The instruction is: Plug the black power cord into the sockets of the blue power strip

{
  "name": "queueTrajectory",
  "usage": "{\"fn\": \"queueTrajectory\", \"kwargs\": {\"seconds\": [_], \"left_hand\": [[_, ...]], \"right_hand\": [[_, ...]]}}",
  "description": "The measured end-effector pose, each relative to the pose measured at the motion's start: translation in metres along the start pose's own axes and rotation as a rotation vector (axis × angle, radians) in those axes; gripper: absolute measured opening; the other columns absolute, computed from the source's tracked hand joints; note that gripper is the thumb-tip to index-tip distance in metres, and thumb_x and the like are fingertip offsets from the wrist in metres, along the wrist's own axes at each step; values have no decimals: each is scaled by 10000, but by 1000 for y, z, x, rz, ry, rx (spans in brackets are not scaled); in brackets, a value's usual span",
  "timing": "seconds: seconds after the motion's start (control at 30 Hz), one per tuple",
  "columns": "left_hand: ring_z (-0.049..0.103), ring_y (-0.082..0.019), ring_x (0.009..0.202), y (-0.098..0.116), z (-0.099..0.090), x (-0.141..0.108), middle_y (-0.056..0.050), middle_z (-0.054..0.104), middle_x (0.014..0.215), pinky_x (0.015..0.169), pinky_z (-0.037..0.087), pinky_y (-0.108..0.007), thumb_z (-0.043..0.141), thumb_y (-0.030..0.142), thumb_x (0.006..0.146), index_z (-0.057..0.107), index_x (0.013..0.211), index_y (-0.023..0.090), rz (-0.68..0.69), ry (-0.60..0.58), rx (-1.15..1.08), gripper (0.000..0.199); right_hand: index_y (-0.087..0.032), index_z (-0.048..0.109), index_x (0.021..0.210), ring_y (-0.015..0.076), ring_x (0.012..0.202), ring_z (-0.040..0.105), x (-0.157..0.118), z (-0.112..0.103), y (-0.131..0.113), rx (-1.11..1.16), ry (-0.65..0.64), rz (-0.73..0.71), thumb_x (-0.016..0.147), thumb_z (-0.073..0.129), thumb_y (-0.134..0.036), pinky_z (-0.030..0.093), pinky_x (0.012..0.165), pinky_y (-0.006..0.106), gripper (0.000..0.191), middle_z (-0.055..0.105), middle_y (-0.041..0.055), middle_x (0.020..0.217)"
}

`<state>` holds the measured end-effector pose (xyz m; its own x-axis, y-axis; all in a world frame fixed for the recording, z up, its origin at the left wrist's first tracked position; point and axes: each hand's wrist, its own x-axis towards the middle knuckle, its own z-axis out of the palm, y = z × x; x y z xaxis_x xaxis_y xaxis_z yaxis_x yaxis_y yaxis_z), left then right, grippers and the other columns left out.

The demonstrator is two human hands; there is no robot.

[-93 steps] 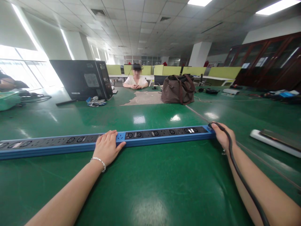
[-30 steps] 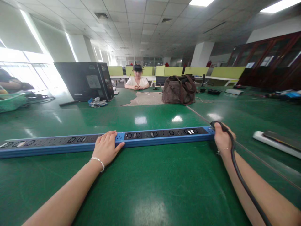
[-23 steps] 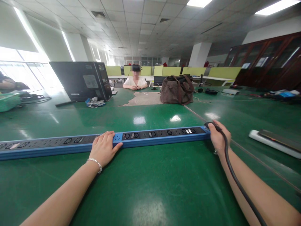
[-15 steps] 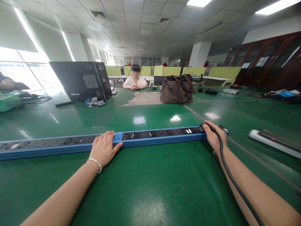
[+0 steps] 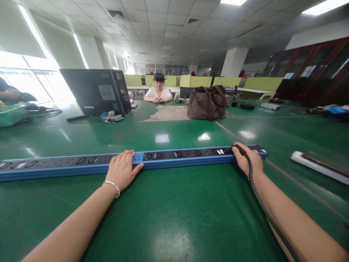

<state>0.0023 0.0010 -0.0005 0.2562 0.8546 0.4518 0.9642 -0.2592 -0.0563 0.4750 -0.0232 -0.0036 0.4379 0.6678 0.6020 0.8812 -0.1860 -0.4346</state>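
Note:
A long blue-and-black power strip [image 5: 188, 162] lies across the table, with sockets of different shapes facing up. My left hand [image 5: 122, 168] grips it near the blue socket section [image 5: 138, 157], fingers over the top and thumb along the front side. At the strip's right end, my right hand [image 5: 251, 160] is closed around a black plug [image 5: 236, 148] at the socket face. From that hand a black power cord [image 5: 257, 202] runs down along my right forearm. My fingers partly hide the plug, so I cannot tell how deep it sits.
The green table [image 5: 174, 203] has a torn patch [image 5: 169, 113] beyond the strip. Farther back are a black computer case [image 5: 92, 91], gloves [image 5: 111, 117] and a brown bag [image 5: 204, 103]. A white bar-shaped object [image 5: 300, 158] lies right. Another person [image 5: 158, 92] sits opposite.
My right hand has shifted and turned slightly at the plug, and the cord hangs closer to my forearm. The left hand keeps its place on the strip. The view has shifted a little.

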Motion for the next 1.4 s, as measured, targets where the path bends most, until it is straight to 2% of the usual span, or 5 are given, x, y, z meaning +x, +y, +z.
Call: {"fn": "queueTrajectory", "kwargs": {"seconds": [0.23, 0.37, 0.6, 1.07, 1.4], "left_hand": [[471, -287, 1225, -1, 1, 0, -171, 553, 1286, 1017, 333, -438, 322, 565, 869, 507, 1211, 103, -2, -2, 15, 603], [467, -285, 1228, -1, 1, 0, -165, 548, 1296, 1022, 329, -438, 329, 564, 868, 500, 1222, 101, -9, -9, 9, 608], [460, -286, 1239, 0, 0, 0, -175, 543, 1302, 1026, 331, -449, 332, 567, 863, 504, 1225, 104, -21, -18, -17, 613], [458, -298, 1235, 2, -2, -1, -176, 540, 1296, 1023, 329, -440, 329, 559, 871, 497, 1223, 83, -19, -24, -11, 615], [454, -298, 1236, 4, -5, -1, -182, 533, 1306, 1030, 320, -454, 341, 550, 870, 490, 1230, 80, -22, -29, -33, 611]], "right_hand": [[-223, 678, 1025, 283, 1075, 590, -1, 4, -4, 46, 34, 14, 804, 447, -433, 345, 1011, 490, 382, 675, 94, 1109], [-226, 665, 1043, 271, 1103, 578, 0, 8, 2, 75, -11, -8, 814, 438, -438, 299, 1045, 511, 386, 681, 96, 1090], [-210, 662, 1109, 335, 1303, 374, -1, 13, 10, -14, -10, -44, 854, 403, -436, 267, 1052, 576, 427, 591, 102, 1260], [-287, 641, 1163, 366, 1271, 397, -3, 11, 10, -73, -61, 30, 846, 423, -506, 264, 1011, 651, 443, 592, 71, 1264], [-235, 661, 1122, 338, 1207, 471, -2, 13, 4, -18, -20, 81, 823, 426, -467, 336, 1008, 567, 446, 644, 93, 1161]]}}
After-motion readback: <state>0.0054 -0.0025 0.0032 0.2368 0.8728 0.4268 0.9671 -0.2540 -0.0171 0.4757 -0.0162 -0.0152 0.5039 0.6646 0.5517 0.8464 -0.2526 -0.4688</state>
